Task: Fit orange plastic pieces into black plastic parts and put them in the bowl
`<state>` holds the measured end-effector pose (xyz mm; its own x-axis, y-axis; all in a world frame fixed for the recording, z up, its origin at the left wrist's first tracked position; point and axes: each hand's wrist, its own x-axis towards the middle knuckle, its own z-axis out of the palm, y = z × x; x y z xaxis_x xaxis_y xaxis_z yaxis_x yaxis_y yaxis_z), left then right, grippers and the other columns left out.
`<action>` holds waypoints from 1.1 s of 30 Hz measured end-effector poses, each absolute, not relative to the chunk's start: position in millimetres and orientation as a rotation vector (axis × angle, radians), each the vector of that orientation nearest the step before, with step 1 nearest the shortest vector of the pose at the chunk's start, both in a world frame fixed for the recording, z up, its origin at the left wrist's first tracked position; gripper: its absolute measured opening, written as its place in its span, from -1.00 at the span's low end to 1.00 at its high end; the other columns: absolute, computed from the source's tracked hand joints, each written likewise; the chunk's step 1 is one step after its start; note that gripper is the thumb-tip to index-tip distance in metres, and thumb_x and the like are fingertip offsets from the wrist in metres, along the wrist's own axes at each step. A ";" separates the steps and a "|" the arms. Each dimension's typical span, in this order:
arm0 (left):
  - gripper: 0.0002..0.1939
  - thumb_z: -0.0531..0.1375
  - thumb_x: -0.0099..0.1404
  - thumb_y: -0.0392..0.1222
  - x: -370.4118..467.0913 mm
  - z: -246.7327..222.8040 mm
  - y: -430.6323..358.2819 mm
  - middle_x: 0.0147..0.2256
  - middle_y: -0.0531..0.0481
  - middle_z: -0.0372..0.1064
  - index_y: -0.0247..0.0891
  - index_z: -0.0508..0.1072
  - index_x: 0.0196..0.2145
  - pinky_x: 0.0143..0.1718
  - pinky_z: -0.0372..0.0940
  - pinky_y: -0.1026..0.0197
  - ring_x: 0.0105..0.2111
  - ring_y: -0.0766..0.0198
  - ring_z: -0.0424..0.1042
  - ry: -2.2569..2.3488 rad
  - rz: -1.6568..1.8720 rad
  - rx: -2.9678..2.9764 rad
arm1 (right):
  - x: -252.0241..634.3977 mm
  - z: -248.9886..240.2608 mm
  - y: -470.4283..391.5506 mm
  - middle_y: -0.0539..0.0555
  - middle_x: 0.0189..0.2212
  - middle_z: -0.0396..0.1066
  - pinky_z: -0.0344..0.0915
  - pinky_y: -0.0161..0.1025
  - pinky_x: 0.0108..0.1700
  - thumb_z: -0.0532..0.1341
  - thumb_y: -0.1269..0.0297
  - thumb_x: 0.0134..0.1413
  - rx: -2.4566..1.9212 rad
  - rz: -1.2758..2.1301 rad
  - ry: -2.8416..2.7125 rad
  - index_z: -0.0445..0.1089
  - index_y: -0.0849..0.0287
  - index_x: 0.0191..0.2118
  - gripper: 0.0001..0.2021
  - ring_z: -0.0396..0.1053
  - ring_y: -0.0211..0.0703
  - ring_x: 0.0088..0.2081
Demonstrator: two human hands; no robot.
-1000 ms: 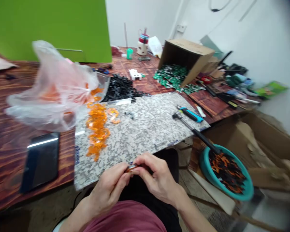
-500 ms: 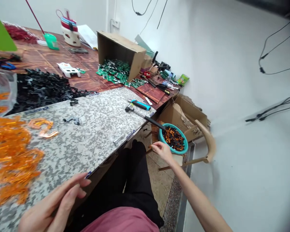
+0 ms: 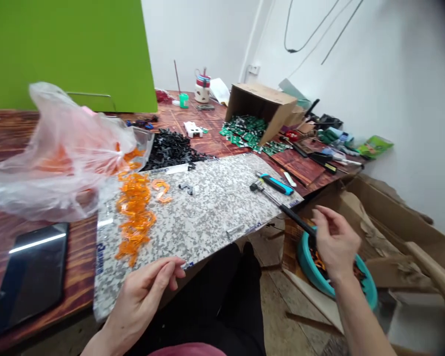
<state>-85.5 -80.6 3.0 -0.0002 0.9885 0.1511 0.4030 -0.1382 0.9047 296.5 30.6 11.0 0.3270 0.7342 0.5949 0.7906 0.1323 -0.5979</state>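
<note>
My left hand hovers over the near edge of the speckled board. Its fingers are curled together with the thumb against them, and nothing shows between them. Over the teal basin at the right is my right hand, its fingers loosely bent and apart, with no piece visible in them. Black and orange pieces fill the basin, partly hidden by this hand. A hammer lies across the board's edge, its handle end reaching over the basin. A grey clip-like part lies near two orange plastic pieces.
Orange plastic parts pile up at the board's left, beside a clear plastic bag. Black parts heap behind. A blue-black cutter, a tablet, and a cardboard box spilling green circuit boards share the table.
The view has swung left, bringing in the bag, tablet and green panel. My right hand has moved over the basin; a small orange-brown bit at its fingertips is no longer visible. The left fingers have drawn closer together.
</note>
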 end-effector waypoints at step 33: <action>-0.56 0.14 0.24 0.16 -65.2 18.3 -59.1 -0.60 0.03 0.38 -0.26 0.48 -0.54 -0.55 0.15 0.33 -0.61 0.37 0.20 1.295 1.243 1.114 | 101.3 47.6 32.1 -0.05 -0.55 0.31 0.05 -0.42 -0.53 0.35 -0.08 -0.17 -0.877 2.241 -1.603 0.35 0.28 -0.48 -0.56 0.14 -0.45 -0.59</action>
<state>-65.2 -59.1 18.3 -0.0942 0.9940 -0.0548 -0.0143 0.0537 0.9985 101.3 32.1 47.6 -0.7880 0.5225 -0.3255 0.1392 -0.3638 -0.9210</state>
